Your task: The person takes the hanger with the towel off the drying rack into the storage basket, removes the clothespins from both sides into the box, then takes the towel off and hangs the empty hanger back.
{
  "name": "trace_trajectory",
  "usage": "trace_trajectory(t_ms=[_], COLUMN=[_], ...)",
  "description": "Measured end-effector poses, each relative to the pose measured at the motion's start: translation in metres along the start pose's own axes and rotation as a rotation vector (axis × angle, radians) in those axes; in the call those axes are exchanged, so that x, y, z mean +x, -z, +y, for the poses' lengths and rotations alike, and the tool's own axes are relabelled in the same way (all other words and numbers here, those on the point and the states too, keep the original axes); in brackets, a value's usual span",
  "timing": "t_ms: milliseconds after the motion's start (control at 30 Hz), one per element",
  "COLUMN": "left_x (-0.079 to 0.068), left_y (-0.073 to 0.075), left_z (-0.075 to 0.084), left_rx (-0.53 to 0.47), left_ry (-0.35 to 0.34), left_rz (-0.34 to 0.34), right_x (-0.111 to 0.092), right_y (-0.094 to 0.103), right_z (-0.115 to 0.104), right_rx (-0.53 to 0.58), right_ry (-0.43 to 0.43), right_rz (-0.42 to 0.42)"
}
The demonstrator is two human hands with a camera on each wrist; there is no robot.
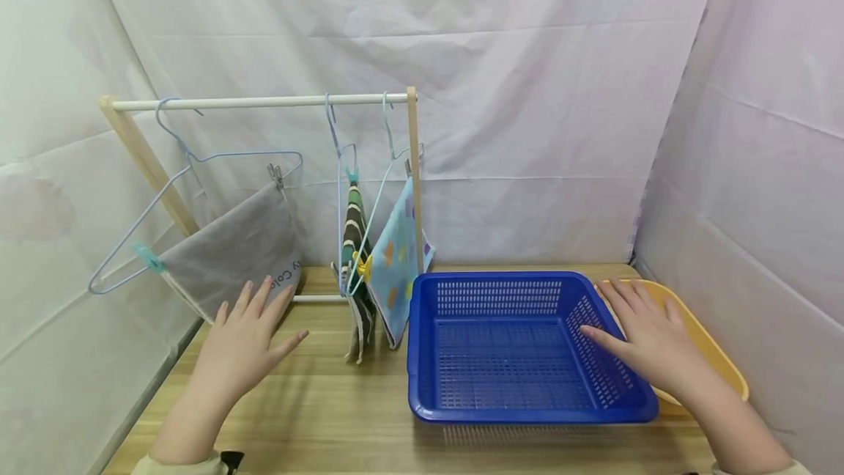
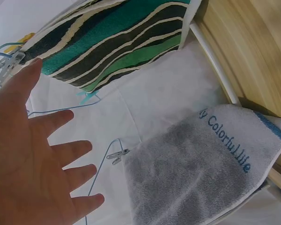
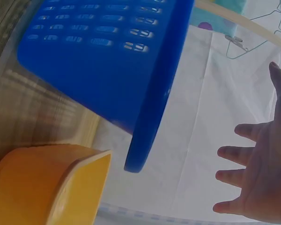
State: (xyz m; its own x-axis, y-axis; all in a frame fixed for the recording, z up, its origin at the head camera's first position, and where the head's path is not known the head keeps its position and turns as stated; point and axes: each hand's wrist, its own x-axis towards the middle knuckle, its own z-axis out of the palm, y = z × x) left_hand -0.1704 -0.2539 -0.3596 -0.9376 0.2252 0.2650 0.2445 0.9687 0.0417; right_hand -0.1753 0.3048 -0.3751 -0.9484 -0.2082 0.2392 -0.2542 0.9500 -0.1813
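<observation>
My left hand (image 1: 240,347), fingers spread and holding nothing, hovers in front of a grey towel (image 1: 227,248) with blue lettering. That towel hangs from a blue wire hanger (image 1: 135,222) by a teal clip (image 1: 149,258) and a metal clip (image 1: 276,176). A green, black and cream striped towel (image 2: 117,40) and a light blue spotted towel (image 1: 398,262) hang at the rack's right end. My right hand (image 1: 649,336), also spread and empty, is over the right rim of a blue perforated basket (image 1: 527,415), overlapping a yellow basin (image 1: 708,336) in the head view.
A drying rack with a white top rail (image 1: 257,102) and wooden posts (image 1: 415,182) stands at the left on the wooden table (image 1: 316,402). The blue basket contains nothing. White cloth walls (image 1: 527,130) enclose the back and both sides.
</observation>
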Motion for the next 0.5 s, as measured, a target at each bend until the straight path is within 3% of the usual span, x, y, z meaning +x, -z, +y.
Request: trace_trajectory(t_ms=[133, 500], left_x=[0.0036, 0.0060], left_y=[0.0030, 0.0034], left_z=[0.0012, -0.0024], left_rx=[0.003, 0.015], left_ry=[-0.003, -0.120], left_rz=[0.046, 0.387], right_x=[0.0023, 0.0057], right_y=[-0.0003, 0.0028], right_z=[-0.0022, -0.0024], right_rx=[-0.006, 0.002], right_ry=[0.021, 0.082], right_rz=[0.042, 0.159])
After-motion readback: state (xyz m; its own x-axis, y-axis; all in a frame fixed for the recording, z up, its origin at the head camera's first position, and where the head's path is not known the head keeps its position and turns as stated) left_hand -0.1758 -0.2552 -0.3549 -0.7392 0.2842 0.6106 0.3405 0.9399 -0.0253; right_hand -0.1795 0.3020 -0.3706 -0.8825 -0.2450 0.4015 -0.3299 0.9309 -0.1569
